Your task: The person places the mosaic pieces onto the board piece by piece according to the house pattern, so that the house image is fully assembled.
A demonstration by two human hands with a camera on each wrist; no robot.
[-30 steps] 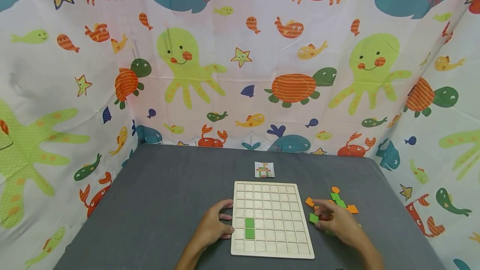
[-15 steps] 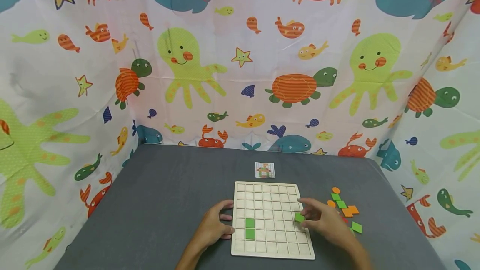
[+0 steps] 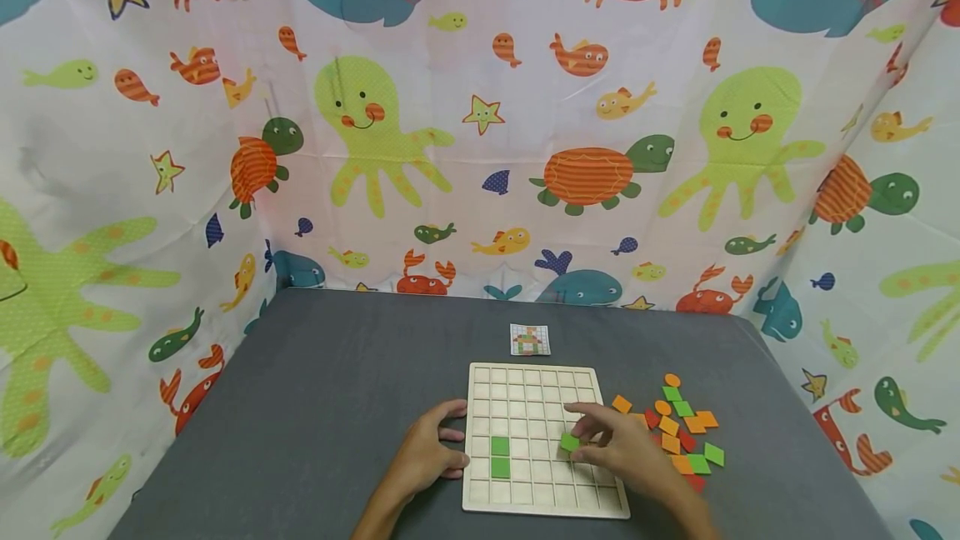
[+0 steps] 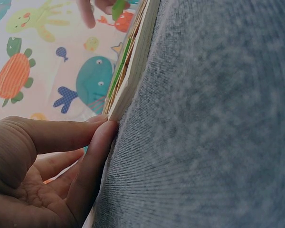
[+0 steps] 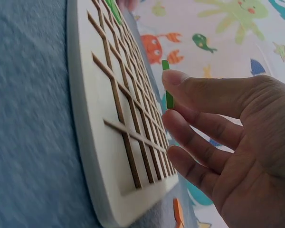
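Note:
A pale wooden grid board (image 3: 540, 407) lies on the grey cloth, with two green square tiles (image 3: 499, 457) set one above the other in its lower left cells. My left hand (image 3: 420, 450) rests thumb and fingertips against the board's left edge; up close in the left wrist view, thumb and finger (image 4: 100, 142) touch that edge. Over the board's right part, my right hand (image 3: 618, 444) pinches another green square tile (image 3: 569, 442) between thumb and fingers. The right wrist view shows this tile (image 5: 169, 99) edge-on, held apart from the board's surface.
Loose orange, green and red tiles (image 3: 669, 425) lie scattered to the right of the board, some of them round. Beyond the board's far edge sits a small printed pattern card (image 3: 529, 340). A sea-animal curtain (image 3: 450, 132) encloses the table's back and sides.
My right hand has moved left from the loose tiles to over the board, carrying a green tile. The left hand stays at the board's left edge.

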